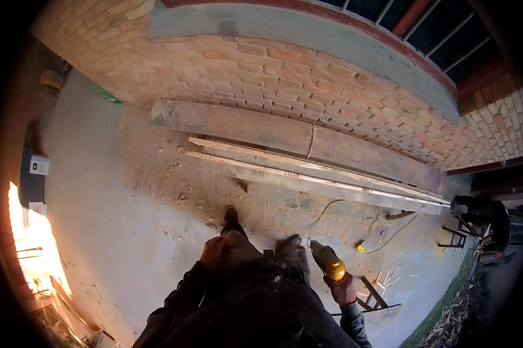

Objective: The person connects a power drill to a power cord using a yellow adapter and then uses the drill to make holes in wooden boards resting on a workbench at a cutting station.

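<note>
Well apart from each other, the two hands sit on either side of the person's body. The right hand is wrapped around the rear of a yellow-and-grey power drill, which is held out to the person's right above the pale floor, its narrow front end pointing forward and slightly left. The left hand is beside the left thigh, with no tool visible in it; whether it touches the trouser leg, and how far its fingers are curled, I cannot tell.

Ahead of the feet, two long, narrow timbers run side by side from left to right. Behind them a wide, weathered plank lies along the foot of the brick wall, with a cord loop across its face. Wood shavings are scattered over the floor near the left ends of the timbers.

A yellow cable winds across the floor to the right of the feet, near a small yellow connector. Just beyond the right hand is a dark stand, with thin wood strips near it. Far to the right, another person in dark clothes bends forward.
</note>
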{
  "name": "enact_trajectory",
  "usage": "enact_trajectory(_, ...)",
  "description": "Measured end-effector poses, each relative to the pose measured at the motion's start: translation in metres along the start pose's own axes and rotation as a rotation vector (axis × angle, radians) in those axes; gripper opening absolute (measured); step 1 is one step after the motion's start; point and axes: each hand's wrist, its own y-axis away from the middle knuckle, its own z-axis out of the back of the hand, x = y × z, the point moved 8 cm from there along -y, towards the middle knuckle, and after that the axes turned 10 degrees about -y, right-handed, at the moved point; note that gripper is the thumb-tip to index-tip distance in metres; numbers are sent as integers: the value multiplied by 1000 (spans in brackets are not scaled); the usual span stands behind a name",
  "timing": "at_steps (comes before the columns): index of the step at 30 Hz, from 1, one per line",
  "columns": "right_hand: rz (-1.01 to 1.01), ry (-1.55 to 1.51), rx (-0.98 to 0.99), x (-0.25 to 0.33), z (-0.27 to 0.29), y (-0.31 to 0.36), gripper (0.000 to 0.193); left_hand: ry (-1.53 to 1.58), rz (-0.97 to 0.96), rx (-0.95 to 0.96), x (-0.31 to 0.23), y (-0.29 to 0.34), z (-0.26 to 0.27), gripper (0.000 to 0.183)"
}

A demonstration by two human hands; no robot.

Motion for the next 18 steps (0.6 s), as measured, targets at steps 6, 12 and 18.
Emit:
enact_trajectory(6, -99, 1, -107, 119, -64, 15, 34, 60, 14, 9, -60, -30, 84, 24)
enact_trajectory(12, 115, -104, 65, 188, -172, -51, 33, 94, 76, -43, -51, -52, 146, 25)
enact_trajectory(18, 145, -167, 242, 250, -267, -119, 34, 139, 17, -107, -84, -67, 194, 25)
